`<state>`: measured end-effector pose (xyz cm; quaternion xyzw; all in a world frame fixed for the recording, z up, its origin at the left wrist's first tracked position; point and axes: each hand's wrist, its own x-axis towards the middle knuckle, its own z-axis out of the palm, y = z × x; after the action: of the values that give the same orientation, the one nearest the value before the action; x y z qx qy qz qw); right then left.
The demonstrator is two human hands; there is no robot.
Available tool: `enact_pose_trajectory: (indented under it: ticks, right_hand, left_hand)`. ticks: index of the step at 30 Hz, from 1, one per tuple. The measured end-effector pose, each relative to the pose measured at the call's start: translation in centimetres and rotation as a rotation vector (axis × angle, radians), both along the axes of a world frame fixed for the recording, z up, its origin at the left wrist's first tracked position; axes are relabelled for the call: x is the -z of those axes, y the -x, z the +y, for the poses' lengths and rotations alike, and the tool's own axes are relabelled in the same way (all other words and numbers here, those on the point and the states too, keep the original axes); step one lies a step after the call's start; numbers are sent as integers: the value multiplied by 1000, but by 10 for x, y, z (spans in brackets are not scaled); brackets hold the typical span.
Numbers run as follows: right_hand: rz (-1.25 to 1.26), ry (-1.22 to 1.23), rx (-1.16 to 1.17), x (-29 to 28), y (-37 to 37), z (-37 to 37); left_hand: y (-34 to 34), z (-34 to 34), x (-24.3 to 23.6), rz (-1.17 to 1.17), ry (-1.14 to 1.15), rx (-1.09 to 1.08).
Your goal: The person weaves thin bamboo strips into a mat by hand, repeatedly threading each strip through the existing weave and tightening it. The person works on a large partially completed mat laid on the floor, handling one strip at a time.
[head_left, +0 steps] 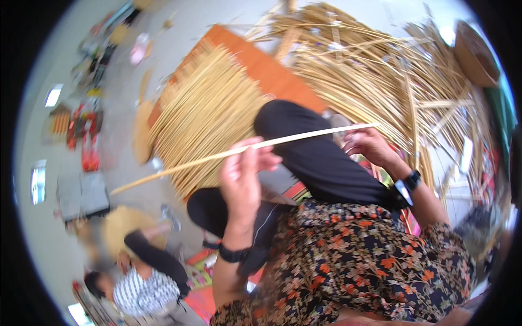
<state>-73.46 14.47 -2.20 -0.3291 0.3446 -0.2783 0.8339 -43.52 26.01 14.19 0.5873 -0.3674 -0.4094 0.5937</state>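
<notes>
A long, thin bamboo strip stretches across my raised knees, its far left end reaching out over the floor. My left hand grips it near the middle between thumb and fingers. At the strip's right end, my right hand is closed around it, with some fingers partly hidden. Beyond my knees, a layer of similar strips lies side by side on an orange board.
A large loose heap of bamboo strips spreads at the far right, beside a brown basin. Another person sits at the lower left near a round tan mat. A grey box and red items stand further left.
</notes>
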Motion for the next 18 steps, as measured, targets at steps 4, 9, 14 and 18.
enact_pose_trajectory:
  ticks: [4, 9, 14, 18]
  right_hand:
    - [488, 92, -176, 71, 64, -10]
    - [894, 81, 357, 135, 143, -22]
    - [1229, 570, 214, 128, 144, -53]
    - [1463, 708, 151, 142, 131, -66]
  left_hand:
    - [5, -11, -19, -25, 27, -62]
    - [39, -51, -43, -108, -111, 172]
    - [78, -94, -42, -127, -328, 429]
    - [100, -119, -22, -120, -449, 536]
